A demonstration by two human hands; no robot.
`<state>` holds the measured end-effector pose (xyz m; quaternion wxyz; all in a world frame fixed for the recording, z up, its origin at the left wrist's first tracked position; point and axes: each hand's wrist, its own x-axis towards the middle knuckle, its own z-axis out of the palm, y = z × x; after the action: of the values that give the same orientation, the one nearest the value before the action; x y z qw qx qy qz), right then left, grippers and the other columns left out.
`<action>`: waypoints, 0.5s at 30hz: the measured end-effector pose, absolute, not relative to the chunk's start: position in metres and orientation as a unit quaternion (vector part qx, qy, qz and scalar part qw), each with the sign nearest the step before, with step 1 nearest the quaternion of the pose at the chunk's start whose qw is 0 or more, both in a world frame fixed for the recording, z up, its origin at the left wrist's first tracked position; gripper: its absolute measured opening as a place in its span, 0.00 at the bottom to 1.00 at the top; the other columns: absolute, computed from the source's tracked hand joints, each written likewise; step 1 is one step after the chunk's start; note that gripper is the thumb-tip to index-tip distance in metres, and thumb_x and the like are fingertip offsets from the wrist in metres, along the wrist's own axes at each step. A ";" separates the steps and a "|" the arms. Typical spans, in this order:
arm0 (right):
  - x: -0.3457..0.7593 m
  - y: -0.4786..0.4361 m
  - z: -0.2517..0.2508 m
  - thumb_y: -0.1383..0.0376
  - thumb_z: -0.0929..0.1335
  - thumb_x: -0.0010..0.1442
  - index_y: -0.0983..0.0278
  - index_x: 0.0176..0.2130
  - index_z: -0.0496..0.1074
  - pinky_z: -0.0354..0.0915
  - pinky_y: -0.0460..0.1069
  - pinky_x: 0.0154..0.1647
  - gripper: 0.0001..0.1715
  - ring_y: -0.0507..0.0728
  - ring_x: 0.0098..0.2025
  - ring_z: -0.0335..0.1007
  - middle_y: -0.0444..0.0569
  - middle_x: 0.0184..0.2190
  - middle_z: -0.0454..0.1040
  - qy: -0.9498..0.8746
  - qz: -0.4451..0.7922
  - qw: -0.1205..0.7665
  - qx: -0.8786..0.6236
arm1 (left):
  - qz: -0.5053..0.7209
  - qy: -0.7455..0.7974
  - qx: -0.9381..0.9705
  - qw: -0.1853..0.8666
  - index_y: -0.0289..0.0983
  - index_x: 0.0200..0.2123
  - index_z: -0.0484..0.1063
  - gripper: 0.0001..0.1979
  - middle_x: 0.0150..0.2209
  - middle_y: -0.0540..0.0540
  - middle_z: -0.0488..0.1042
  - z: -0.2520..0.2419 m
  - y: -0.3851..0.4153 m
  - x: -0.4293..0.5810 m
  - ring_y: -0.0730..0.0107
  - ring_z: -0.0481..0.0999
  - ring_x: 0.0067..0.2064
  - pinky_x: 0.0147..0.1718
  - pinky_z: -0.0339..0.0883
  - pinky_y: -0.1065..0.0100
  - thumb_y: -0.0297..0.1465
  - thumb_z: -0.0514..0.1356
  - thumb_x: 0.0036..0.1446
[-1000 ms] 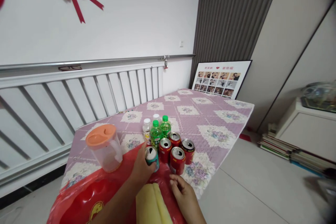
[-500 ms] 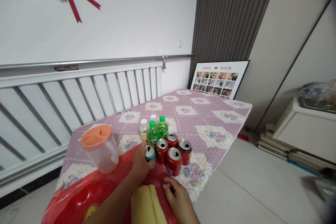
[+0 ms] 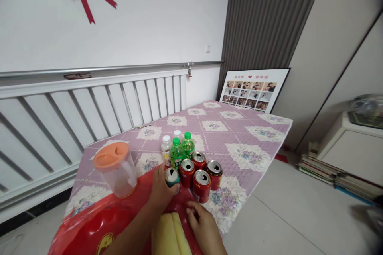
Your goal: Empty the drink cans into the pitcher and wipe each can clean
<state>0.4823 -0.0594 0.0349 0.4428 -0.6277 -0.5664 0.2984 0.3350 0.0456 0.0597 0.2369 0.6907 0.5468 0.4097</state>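
Note:
My left hand (image 3: 163, 188) is closed around a teal drink can (image 3: 172, 176), thumb on its near side and fingers at its far left. The can stands upright with an opened top. Right beside it are several opened red cans (image 3: 201, 187). Behind them stand two green-capped bottles (image 3: 177, 152) of green drink and two white-capped clear bottles (image 3: 166, 146). My right hand (image 3: 203, 223) rests low over a red plastic sheet (image 3: 143, 183), its fingers curled and nothing visible in them. Between my forearms lies a folded yellow cloth (image 3: 169, 235).
A clear pitcher with an orange lid (image 3: 112, 154) stands at the left. A red scalloped dish (image 3: 95, 223) lies at the near left. A flowered tablecloth (image 3: 215, 137) covers the table, whose right edge drops to the floor. A white radiator (image 3: 89, 107) runs behind.
The view has shifted slightly, so everything sits a little further right. My left hand stays on the teal can, which appears barely moved. My right hand stays curled in about the same place.

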 end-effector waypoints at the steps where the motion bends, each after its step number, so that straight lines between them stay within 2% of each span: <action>1: 0.481 -0.059 0.036 0.59 0.63 0.58 0.64 0.40 0.77 0.69 0.51 0.43 0.17 0.60 0.39 0.77 0.54 0.38 0.81 -0.561 0.297 0.446 -0.630 | 0.408 0.550 0.692 0.228 0.35 0.62 0.53 0.42 0.57 0.37 0.63 0.060 0.046 0.336 0.51 0.61 0.61 0.61 0.53 0.55 0.28 0.65 0.42; 11: 0.473 -0.054 0.048 0.58 0.63 0.58 0.61 0.38 0.78 0.69 0.51 0.43 0.16 0.60 0.39 0.77 0.52 0.38 0.81 -0.564 0.309 0.443 -0.625 | 0.363 0.580 0.697 0.212 0.39 0.62 0.53 0.41 0.56 0.37 0.66 0.067 0.048 0.343 0.46 0.62 0.60 0.59 0.55 0.51 0.29 0.64 0.43; 15: 0.471 -0.054 0.049 0.59 0.63 0.59 0.63 0.40 0.77 0.69 0.52 0.44 0.17 0.60 0.41 0.77 0.54 0.39 0.81 -0.571 0.308 0.441 -0.620 | 0.371 0.553 0.705 0.244 0.38 0.62 0.51 0.41 0.58 0.35 0.63 0.069 0.050 0.341 0.45 0.59 0.61 0.60 0.52 0.49 0.25 0.61 0.44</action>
<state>0.4711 -0.0538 0.0489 0.4413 -0.6205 -0.5705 0.3078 0.3406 0.0496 0.0691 0.2443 0.7049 0.5529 0.3712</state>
